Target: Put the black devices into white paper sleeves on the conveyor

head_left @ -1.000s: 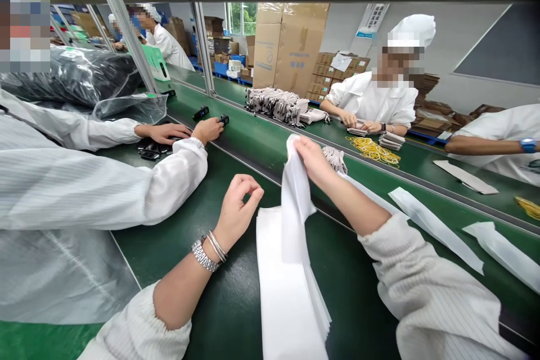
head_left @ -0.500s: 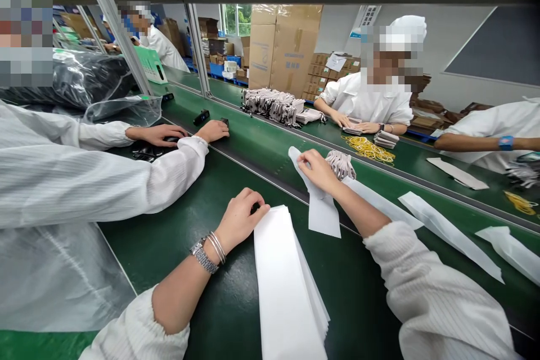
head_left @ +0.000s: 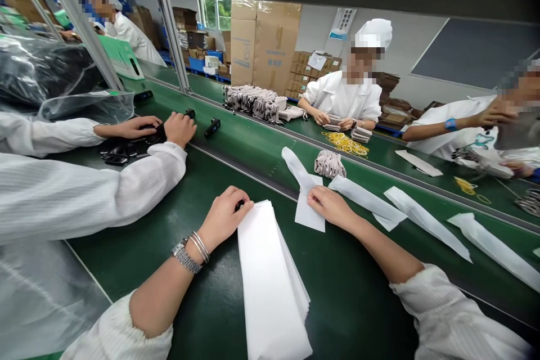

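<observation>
A fanned stack of long white paper strips [head_left: 268, 287] lies on the green work surface [head_left: 350, 298]. My left hand [head_left: 225, 215], with a watch and bangles at the wrist, is at the stack's top left corner; its fingers are curled round a small black object [head_left: 239, 205], mostly hidden. To the right, my right hand [head_left: 331, 205] is closed at the edge of a folded white strip [head_left: 298, 167], thumb and fingertips pressed together on the paper. Beyond it sits a bundle of grey-beige cords [head_left: 329, 164].
More folded strips [head_left: 429, 222] lie along the belt at right. A neighbour's hands [head_left: 180, 129] are at black items on the left. Across the line, a person in white [head_left: 348, 95] handles bundles beside yellow bands [head_left: 346, 143]. Metal posts [head_left: 174, 42] rise from the line.
My right hand has moved down the folded strip toward its near end. The view has shifted right. The neighbour's hand has drawn back from a small black device now standing on the belt.
</observation>
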{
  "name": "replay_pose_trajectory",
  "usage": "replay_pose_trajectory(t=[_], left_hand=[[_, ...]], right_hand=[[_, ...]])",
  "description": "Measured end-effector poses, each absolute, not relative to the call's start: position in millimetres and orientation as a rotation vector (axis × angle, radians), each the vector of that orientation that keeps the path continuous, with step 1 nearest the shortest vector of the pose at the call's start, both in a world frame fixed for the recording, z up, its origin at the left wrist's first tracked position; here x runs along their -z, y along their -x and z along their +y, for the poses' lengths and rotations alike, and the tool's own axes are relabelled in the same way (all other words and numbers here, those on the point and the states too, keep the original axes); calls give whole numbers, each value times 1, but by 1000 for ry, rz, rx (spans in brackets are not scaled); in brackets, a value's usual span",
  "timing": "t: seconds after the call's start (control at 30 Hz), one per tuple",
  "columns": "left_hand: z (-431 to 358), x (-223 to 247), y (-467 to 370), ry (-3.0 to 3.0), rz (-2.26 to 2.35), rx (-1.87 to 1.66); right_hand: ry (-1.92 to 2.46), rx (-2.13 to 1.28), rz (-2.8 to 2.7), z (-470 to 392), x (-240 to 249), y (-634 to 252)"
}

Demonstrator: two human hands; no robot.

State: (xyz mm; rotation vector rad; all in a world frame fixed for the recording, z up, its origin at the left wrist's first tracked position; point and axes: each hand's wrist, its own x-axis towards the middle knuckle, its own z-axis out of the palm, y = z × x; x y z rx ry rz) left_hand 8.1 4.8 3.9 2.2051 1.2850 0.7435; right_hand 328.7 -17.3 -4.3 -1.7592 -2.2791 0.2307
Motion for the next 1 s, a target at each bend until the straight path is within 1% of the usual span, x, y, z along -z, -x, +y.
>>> replay_pose_trajectory(t=[0.2, 0.43, 0.53, 0.63, 0.7, 0.77, 0.87, 1.0], left_hand=[[7, -1, -8, -2196, 1293, -744], [6, -3, -7, -2230, 1285, -742], [5, -5, -7, -2225, 1295, -755], [5, -5, -7, -2216, 1309, -756], [6, -3, -7, -2213, 1316, -762], [7, -1, -6, -2207, 1313, -783], [8, 2, -5, -2185, 1302, -809], [7, 2, -5, -2149, 1286, -804]], right_hand=[[1692, -228, -2274, -19, 10, -331], [1710, -192, -2193, -12, 15, -326], [1578, -391, -2018, -17, 0, -318], [1284, -618, -1897, -36, -26, -292], [1037, -688, -2016, -53, -42, -267], [842, -717, -2274, -68, -51, -242], [662, -677, -2629, -79, -47, -215], [583, -699, -2753, -79, -32, -204]])
